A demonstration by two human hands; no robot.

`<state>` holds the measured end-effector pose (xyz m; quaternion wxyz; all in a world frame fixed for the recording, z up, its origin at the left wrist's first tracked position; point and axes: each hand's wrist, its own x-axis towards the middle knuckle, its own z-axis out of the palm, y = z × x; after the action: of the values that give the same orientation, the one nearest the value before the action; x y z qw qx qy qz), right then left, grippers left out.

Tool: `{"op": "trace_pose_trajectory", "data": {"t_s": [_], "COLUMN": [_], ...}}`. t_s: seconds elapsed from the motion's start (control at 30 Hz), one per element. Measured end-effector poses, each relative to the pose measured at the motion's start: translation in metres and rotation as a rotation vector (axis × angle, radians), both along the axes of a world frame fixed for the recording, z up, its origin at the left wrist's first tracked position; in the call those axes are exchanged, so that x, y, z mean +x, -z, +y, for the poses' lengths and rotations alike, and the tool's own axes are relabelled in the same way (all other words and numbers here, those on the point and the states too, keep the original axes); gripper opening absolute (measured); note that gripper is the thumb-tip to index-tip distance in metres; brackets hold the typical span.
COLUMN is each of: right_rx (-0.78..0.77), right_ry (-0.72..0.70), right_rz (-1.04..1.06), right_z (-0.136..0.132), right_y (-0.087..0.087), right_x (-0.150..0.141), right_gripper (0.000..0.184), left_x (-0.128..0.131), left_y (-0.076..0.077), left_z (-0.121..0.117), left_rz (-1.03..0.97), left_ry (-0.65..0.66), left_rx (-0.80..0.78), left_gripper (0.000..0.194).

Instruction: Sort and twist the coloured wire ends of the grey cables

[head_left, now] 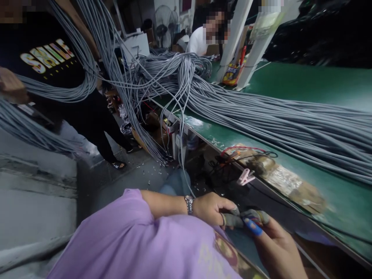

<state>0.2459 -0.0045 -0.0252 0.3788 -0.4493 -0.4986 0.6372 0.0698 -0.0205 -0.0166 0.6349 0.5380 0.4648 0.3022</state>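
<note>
My left hand (210, 209), with a metal watch at the wrist, is closed in a pinch at the lower middle. My right hand (271, 236) meets it fingertip to fingertip, also pinching. Grey coverings wrap fingers of both hands, and a blue one sits on a right finger. A thin grey cable (182, 151) hangs from the table and passes out of sight behind my left wrist. Another grey strand (312, 259) shows beside my right forearm. Whatever lies between the fingertips is hidden.
A thick bundle of grey cables (261, 116) lies along the green table (308, 83). On its near edge are a pink clip (245, 177) and a taped cardboard piece (302, 190). At left, a person in black (49, 58) carries cable loops; another person in white (197, 40) is behind.
</note>
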Motion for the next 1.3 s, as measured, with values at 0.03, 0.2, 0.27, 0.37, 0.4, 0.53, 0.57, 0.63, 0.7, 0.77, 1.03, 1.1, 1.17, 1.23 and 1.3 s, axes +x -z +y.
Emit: {"op": "trace_pose_trajectory", "data": {"t_s": [0.03, 0.2, 0.27, 0.37, 0.4, 0.53, 0.57, 0.63, 0.7, 0.77, 1.03, 1.1, 1.17, 1.23, 1.3], "right_rx": [0.006, 0.050, 0.064, 0.080, 0.086, 0.085, 0.074, 0.044, 0.005, -0.017, 0.051, 0.071, 0.083, 0.083, 0.073], "right_ry": [-0.003, -0.002, -0.008, -0.058, -0.077, -0.109, -0.100, -0.065, -0.020, 0.017, 0.006, -0.025, -0.063, -0.086, -0.083], "right_rz": [-0.001, -0.054, -0.073, -0.101, -0.112, -0.129, -0.114, -0.077, -0.038, -0.005, 0.007, 0.003, 0.008, 0.012, 0.021], "right_z": [0.000, 0.002, 0.004, 0.010, 0.012, 0.015, 0.015, 0.015, 0.014, 0.013, 0.012, 0.015, 0.019, 0.023, 0.025], "right_y": [-0.002, -0.001, 0.000, -0.005, -0.010, -0.030, -0.034, -0.036, -0.032, -0.024, -0.009, -0.012, -0.014, -0.012, -0.007], "right_x": [0.000, 0.000, 0.000, -0.004, -0.007, -0.022, -0.026, -0.032, -0.035, -0.035, -0.032, -0.032, -0.034, -0.035, -0.037], "right_gripper": [0.033, 0.032, 0.032, 0.033, 0.033, 0.035, 0.036, 0.041, 0.042, 0.041, 0.036, 0.036, 0.035, 0.035, 0.035], "left_x": [0.000, -0.001, -0.002, -0.005, -0.006, -0.008, -0.008, -0.009, -0.009, -0.008, -0.006, -0.007, -0.008, -0.010, -0.010], "left_y": [-0.001, -0.005, -0.005, -0.006, -0.007, -0.020, -0.023, -0.025, -0.023, -0.017, -0.004, -0.003, -0.002, 0.000, 0.003], "left_z": [0.000, 0.001, 0.003, 0.007, 0.008, 0.007, 0.006, 0.005, 0.004, 0.004, 0.005, 0.005, 0.006, 0.007, 0.008], "left_rz": [0.005, 0.016, 0.050, 0.121, 0.131, 0.023, -0.020, -0.093, -0.142, -0.179, -0.222, -0.219, -0.213, -0.201, -0.193], "left_ry": [0.000, -0.023, -0.029, -0.025, -0.023, -0.054, -0.080, -0.135, -0.202, -0.274, -0.379, -0.388, -0.376, -0.348, -0.350], "left_rx": [0.007, 0.002, 0.019, 0.027, 0.006, -0.153, -0.177, -0.197, -0.196, -0.192, -0.199, -0.201, -0.210, -0.218, -0.217], "left_gripper": [0.030, 0.038, 0.035, 0.030, 0.030, 0.037, 0.041, 0.052, 0.059, 0.062, 0.056, 0.055, 0.054, 0.052, 0.050]}}
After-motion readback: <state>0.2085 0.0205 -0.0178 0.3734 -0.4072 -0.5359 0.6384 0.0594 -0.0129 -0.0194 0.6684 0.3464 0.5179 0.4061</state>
